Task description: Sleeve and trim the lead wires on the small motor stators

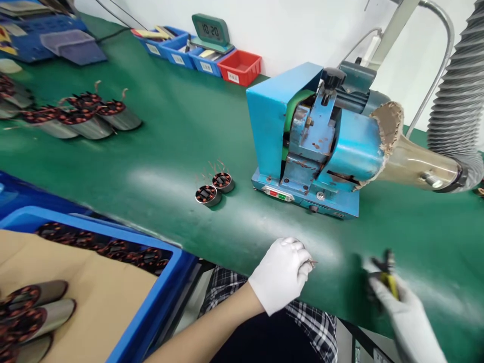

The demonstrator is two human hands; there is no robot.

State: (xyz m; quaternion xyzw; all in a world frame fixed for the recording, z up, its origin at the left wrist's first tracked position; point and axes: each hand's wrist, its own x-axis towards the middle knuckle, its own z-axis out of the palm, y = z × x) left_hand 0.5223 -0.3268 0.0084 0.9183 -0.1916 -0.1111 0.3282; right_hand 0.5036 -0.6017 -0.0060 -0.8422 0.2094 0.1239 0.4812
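Note:
My left hand (282, 272), in a white glove, is closed near the table's front edge. Thin coppery wire ends (313, 262) stick out at its fingertips; the palm side is hidden. To the right, my gloved right hand (403, 305) grips yellow-handled pliers (391, 285), their dark jaws pointing away from me. Motion blur smears the tool and the glove. Two short motor stators with copper windings, a nearer one (207, 195) and a farther one (223, 182), stand side by side on the green table (166, 166), beyond my left hand.
A blue belt grinder (272, 131) with a ribbed grey hose (454, 85) stands ahead. Taller stators (91, 126) stand in a group at the left. A blue crate (151, 287) holds more stators and cardboard. Blue bins (177, 56), a red bin (242, 68) and a clock (210, 29) line the wall.

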